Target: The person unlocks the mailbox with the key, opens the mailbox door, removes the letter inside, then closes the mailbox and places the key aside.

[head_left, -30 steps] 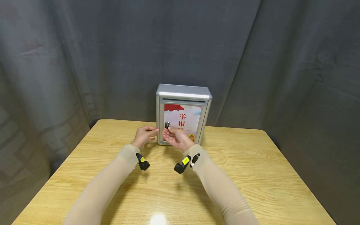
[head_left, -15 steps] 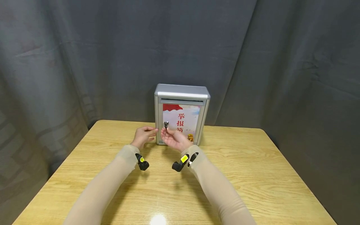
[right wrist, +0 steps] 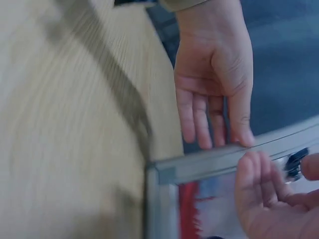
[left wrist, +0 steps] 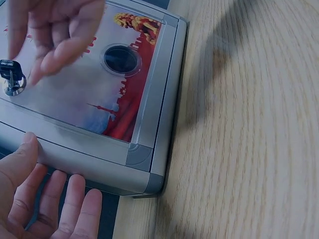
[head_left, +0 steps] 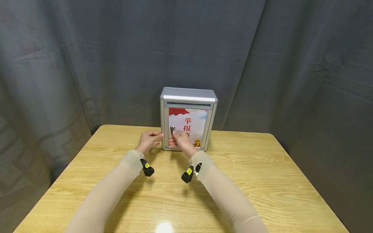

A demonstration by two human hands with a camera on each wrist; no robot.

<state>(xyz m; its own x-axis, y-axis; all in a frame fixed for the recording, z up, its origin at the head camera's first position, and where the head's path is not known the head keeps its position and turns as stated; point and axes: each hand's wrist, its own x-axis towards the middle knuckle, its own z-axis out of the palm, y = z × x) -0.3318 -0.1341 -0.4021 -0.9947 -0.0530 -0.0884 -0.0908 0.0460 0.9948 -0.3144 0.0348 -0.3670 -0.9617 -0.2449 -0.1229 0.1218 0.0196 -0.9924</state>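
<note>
A silver-grey suggestion box (head_left: 189,93) with red lettering stands upright on the table. A key with a black head (left wrist: 11,69) sits in the lock on the left of its front panel. My right hand (head_left: 182,141) is at the lock, its thumb and fingers close around the key; in the left wrist view they look apart, with the key's head uncovered. My left hand (head_left: 148,141) steadies the box's left side. Its thumb (left wrist: 24,154) touches the front frame while the other fingers (left wrist: 72,199) lie extended along the side.
The wooden table (head_left: 262,181) spreads out in front of the box and to both sides. Grey curtains (head_left: 204,42) hang behind it. A narrow slot (head_left: 189,105) runs across the box's upper front. Both wrists wear small black cameras.
My right hand has turned at the wrist around the key, its fingers dropping lower against the panel. My left hand keeps its place on the box's side. The box's door remains closed.
</note>
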